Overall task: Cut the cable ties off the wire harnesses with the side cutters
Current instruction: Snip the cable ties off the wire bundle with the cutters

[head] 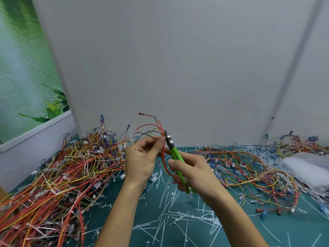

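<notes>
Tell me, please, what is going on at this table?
A person is cutting cable ties off wire harnesses. The left hand pinches one harness, held up above the green mat. The right hand grips the green side cutters, their tip at a white cable tie on that harness. A big pile of harnesses lies to the left, more harnesses to the right, and cut ties litter the mat.

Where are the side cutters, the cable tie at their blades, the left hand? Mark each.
side cutters (pixel 174 152): head view, green handle.
cable tie (pixel 178 134): head view, white tail beside the blades.
left hand (pixel 140 158): head view, middle of the hand.
</notes>
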`<control>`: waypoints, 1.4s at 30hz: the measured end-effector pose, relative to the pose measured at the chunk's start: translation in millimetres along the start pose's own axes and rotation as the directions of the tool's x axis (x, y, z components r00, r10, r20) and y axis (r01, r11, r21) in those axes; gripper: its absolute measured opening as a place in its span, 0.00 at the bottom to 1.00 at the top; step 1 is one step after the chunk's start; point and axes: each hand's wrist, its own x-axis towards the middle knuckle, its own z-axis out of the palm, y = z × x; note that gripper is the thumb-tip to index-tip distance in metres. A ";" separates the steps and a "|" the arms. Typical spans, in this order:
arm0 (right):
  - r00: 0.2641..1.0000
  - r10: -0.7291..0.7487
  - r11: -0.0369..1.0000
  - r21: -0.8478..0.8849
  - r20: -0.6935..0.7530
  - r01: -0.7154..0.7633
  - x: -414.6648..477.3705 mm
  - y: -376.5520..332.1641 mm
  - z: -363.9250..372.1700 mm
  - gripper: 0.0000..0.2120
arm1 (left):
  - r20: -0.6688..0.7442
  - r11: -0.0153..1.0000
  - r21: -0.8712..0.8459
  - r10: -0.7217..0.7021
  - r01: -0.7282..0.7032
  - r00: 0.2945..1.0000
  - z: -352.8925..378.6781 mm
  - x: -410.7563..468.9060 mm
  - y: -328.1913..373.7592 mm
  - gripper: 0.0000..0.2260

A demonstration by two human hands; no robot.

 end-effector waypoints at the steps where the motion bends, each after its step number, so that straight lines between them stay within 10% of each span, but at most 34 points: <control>1: 1.000 0.000 1.000 -0.002 0.002 0.000 -0.1 -0.3 -0.1 0.11 | 0.003 1.000 -0.001 -0.003 0.003 1.000 -0.2 0.1 0.1 0.03; 42: 0.996 0.090 0.995 0.042 0.023 -0.091 5.6 11.1 -1.6 0.12 | 0.027 0.991 0.107 -0.090 0.086 0.996 -8.5 6.2 -20.7 0.06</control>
